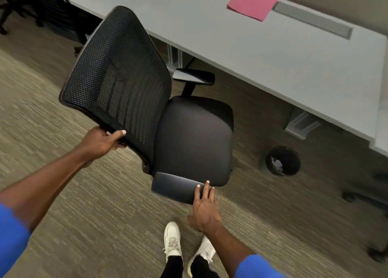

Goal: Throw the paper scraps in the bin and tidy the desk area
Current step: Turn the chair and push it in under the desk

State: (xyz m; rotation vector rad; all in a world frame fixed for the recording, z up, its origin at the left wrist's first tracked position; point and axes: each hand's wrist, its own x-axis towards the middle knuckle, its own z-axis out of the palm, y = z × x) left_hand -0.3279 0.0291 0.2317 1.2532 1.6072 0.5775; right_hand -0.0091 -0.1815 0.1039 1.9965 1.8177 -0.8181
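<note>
Right hand (pixel 206 210) rests flat, fingers spread, on near armrest (pixel 178 188); left hand (pixel 105 140) curled round chair (pixel 159 110) backrest edge; scraps sit in bin (pixel 282 161) under desk (pixel 273 53); risk: castors swing, seat knocks bin over.

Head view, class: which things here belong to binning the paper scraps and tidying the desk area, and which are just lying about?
Part of the job:
bin holding paper scraps
office chair, gripped by left hand, touched by right hand
desk
pink folder

Just there:
second chair, far left
carpet
</note>
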